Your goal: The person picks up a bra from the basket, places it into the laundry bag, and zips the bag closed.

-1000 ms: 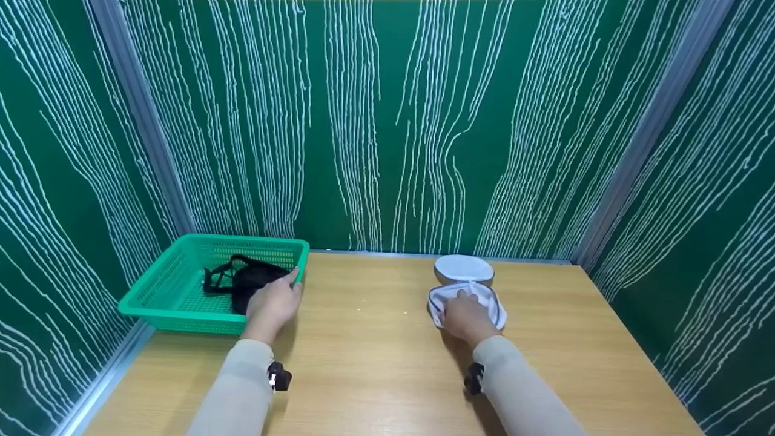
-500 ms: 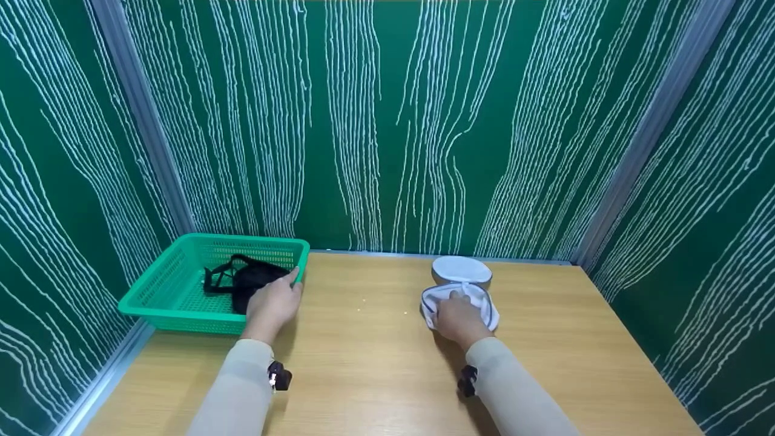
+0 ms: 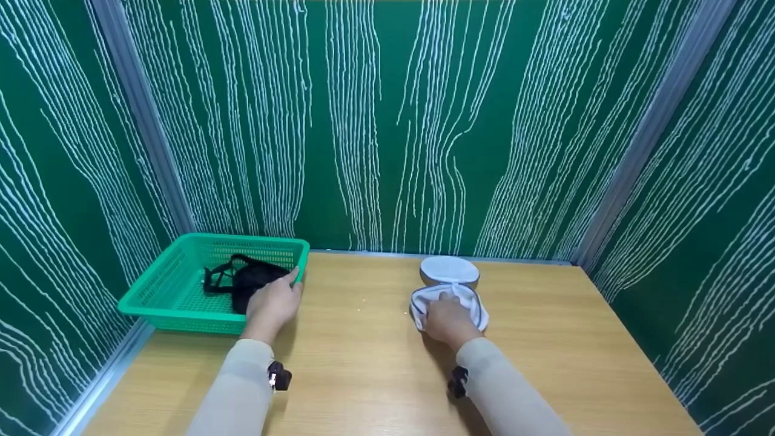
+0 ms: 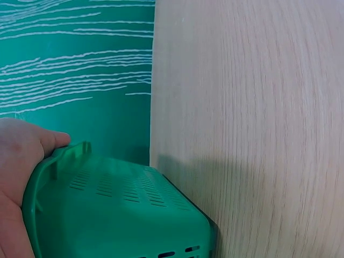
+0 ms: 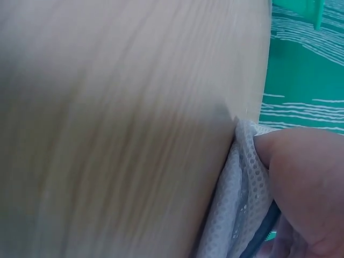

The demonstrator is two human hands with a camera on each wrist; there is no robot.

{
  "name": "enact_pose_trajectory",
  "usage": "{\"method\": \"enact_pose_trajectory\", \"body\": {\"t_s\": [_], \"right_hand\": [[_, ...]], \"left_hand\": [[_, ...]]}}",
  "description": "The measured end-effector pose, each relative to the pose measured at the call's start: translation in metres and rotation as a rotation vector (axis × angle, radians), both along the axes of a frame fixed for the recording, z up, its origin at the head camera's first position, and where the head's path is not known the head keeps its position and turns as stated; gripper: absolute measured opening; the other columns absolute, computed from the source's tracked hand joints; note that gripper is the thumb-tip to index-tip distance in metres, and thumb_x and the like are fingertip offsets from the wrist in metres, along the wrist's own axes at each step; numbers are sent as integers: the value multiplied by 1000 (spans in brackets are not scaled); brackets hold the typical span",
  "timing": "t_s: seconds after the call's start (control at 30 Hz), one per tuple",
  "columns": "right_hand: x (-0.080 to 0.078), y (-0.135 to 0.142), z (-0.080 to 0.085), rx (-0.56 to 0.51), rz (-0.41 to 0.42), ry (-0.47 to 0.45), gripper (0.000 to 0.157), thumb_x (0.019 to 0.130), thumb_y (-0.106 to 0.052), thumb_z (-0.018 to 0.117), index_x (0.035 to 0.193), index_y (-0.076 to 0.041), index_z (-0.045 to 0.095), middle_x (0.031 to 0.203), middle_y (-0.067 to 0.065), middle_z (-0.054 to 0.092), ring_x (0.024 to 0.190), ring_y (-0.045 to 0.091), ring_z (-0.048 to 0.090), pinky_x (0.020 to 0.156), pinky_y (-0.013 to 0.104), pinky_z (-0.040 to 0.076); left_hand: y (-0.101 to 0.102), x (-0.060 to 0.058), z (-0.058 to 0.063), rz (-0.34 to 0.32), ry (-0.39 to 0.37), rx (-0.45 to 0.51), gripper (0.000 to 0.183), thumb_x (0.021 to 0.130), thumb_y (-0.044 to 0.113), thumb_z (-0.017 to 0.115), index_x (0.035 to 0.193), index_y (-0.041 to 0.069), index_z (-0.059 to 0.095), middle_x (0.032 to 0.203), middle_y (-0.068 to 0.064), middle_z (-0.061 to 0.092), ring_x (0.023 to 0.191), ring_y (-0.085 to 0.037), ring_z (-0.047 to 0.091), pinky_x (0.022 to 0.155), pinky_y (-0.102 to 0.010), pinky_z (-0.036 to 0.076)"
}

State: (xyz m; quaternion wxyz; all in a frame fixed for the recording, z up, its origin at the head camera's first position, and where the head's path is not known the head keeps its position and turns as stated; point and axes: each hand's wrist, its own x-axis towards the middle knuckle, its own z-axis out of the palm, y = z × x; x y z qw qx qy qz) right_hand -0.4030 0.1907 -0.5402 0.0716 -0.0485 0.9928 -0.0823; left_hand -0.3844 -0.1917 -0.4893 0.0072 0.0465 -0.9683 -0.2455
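A white mesh zip pouch (image 3: 478,321) with dark edging stands on the wooden table, its oval lid (image 3: 449,269) folded open toward the back wall. My right hand (image 3: 449,318) reaches into the pouch's mouth and grips the mesh near its left side; in the right wrist view, the thumb (image 5: 301,172) presses on the mesh wall (image 5: 250,183). What the fingers do inside is mostly hidden. My left hand (image 3: 273,306) holds the right rim of a green plastic basket (image 3: 181,316). Inside that basket lies a black item with straps (image 3: 257,278), partly covered by my left hand.
Green walls (image 3: 387,121) with white wavy lines enclose the table (image 3: 363,375) at the back and both sides. Grey metal posts (image 3: 642,139) stand at the corners. Small pale specks lie on the tabletop between the basket and the pouch.
My right hand and the pouch have slid left across the table, lid included. The left hand and the basket have stayed in place.
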Motion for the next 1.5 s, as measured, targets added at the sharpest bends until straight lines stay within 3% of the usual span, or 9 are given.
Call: {"method": "enact_pose_trajectory", "body": {"t_s": [0.33, 0.57, 0.83, 1.0, 1.2, 1.3, 1.5], "right_hand": [[4, -18, 7, 10, 4, -36, 48, 116, -38, 61, 146, -4, 74, 177, 28, 44, 151, 47, 56, 130, 64, 45], [5, -32, 3, 77, 69, 21, 50, 115, -42, 60, 139, -1, 77, 161, 32, 56, 138, 48, 63, 119, 63, 55], [8, -49, 3, 31, 57, 8, 53, 115, -42, 62, 146, 0, 73, 171, 30, 49, 144, 46, 60, 129, 62, 48], [10, -60, 4, 18, 45, -5, 54, 114, -43, 63, 146, 0, 73, 168, 29, 51, 140, 44, 61, 128, 62, 49], [15, -73, 5, 26, 57, -1, 52, 114, -44, 65, 139, 0, 76, 163, 27, 56, 129, 39, 64, 122, 58, 55], [16, -78, 4, 36, 71, 21, 51, 114, -45, 65, 137, 0, 77, 157, 26, 59, 123, 37, 64, 118, 57, 57], [17, -81, -1, 163, 129, 98, 53, 116, -44, 60, 134, 3, 77, 143, 25, 66, 119, 37, 64, 105, 55, 64]], "left_hand": [[1, 0, 2, 1, 1, 7, 57, 122, 42, 43, 178, 30, 39, 177, -17, 49, 144, -48, 63, 122, -69, 48], [-1, 0, 2, -6, 18, -4, 57, 121, 43, 42, 177, 32, 40, 174, -16, 53, 125, -42, 71, 112, -64, 54], [-2, 0, 3, -6, 1, 3, 57, 122, 42, 42, 178, 32, 39, 176, -16, 51, 124, -43, 69, 110, -64, 54], [-3, 0, 4, -7, 4, 2, 57, 122, 42, 41, 178, 30, 39, 176, -16, 51, 132, -45, 69, 116, -67, 52], [-4, 0, 4, -10, 5, 3, 57, 122, 42, 41, 178, 29, 38, 176, -16, 51, 126, -43, 69, 114, -66, 53], [-4, 1, 4, -9, 7, 2, 58, 122, 41, 41, 178, 29, 38, 177, -15, 50, 133, -45, 68, 117, -67, 51], [0, 0, 2, -24, 11, 4, 58, 122, 41, 42, 178, 27, 38, 176, -16, 51, 142, -48, 66, 121, -68, 49]]}}
